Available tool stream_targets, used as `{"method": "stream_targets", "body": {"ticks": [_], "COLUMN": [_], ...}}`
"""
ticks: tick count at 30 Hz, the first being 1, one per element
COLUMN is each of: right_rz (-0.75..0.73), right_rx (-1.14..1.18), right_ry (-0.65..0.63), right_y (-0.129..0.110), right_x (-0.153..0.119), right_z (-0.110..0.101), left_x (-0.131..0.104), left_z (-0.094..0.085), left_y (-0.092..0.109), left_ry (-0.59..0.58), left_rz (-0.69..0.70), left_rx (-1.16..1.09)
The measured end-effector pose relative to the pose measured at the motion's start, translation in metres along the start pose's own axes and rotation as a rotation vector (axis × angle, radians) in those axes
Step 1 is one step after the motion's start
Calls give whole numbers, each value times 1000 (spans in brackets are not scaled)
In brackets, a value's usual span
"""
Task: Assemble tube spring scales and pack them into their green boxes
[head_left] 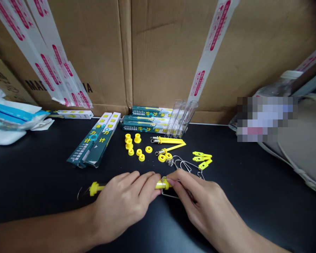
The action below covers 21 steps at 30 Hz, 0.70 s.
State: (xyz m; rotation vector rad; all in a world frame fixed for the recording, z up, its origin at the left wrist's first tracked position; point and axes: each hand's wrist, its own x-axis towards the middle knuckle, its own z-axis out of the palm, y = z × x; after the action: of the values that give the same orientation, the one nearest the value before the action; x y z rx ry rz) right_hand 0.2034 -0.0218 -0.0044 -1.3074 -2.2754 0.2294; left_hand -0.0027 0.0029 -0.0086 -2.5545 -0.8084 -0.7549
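My left hand (129, 202) is wrapped around a tubular spring scale (94, 188) lying crosswise, a yellow cap and thin metal hook sticking out at its left end. At the right end, the thumb and fingers of my right hand (208, 203) pinch a bent wire handle (171, 196) against the yellow end cap (165, 183). Part of the wire is hidden under those fingers. Just beyond my hands lie loose wire handles (183, 163), yellow rods (171, 140) with metal ends, yellow collars (129, 143), yellow rings (149, 149) and small flat yellow tabs (202, 157).
Clear tubes (180, 117) lean on stacked green-and-white boxes (144, 124) at the back. Two more boxes (102, 140) lie left of the parts. A large taped carton (158, 56) walls off the rear. A bag (297, 140) and plastic bottle (276, 86) stand right; blue-white packaging (15, 117) lies left.
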Motion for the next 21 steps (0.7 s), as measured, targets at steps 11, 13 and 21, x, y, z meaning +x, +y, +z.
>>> {"method": "stream_targets", "body": {"ticks": [11,13,21], "right_rz": [-216,-203,-133], "right_rx": [-164,-159,-128], "right_ry": [-57,-97,-48], "right_y": [-2,-2,-1], "right_x": [-1,0,4], "right_z": [-10,-11,-8], "left_x": [-3,-4,-1], "left_z": [-2,-2,-1], "left_y": [1,1,0], "left_ry": [-124,-143,-78], "left_rz": [96,102,26], "left_rx": [52,56,10]}}
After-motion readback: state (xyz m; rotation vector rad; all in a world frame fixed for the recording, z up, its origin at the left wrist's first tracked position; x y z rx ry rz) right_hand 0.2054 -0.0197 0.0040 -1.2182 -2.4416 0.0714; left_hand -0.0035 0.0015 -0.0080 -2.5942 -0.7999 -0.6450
